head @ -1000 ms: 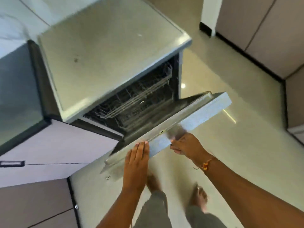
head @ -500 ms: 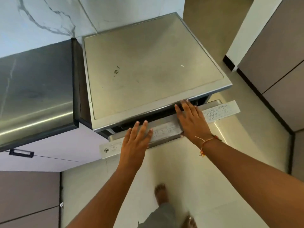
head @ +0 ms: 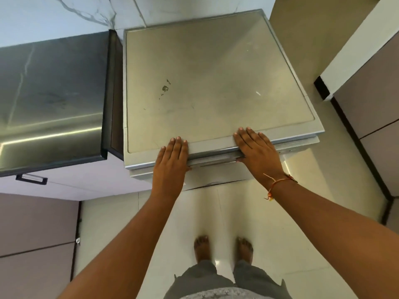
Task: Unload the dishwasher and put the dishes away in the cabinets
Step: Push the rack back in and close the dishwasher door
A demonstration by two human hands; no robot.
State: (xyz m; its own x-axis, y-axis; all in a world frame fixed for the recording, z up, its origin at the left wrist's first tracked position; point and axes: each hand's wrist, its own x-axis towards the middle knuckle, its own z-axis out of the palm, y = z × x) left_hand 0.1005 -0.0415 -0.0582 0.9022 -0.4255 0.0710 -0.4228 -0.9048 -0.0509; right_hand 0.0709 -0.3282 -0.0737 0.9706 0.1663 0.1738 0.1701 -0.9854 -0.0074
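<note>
Steel-grey dishwasher [head: 216, 83] beside the bench [head: 49, 93] has its door [head: 216, 172] about shut under the flat, straight-fingered left hand [head: 170, 160] and right hand [head: 257, 152], holding nothing; an even push along its top edge should latch it.

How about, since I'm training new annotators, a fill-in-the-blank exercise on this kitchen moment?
1. The dishwasher has its door ___, hiding the racks.
2. The left hand and the right hand lie flat at the front edge, holding ___.
3. The orange thread bracelet is on the ___ wrist.
4. The person's feet are ___.

Missing words: closed; nothing; right; bare
</note>
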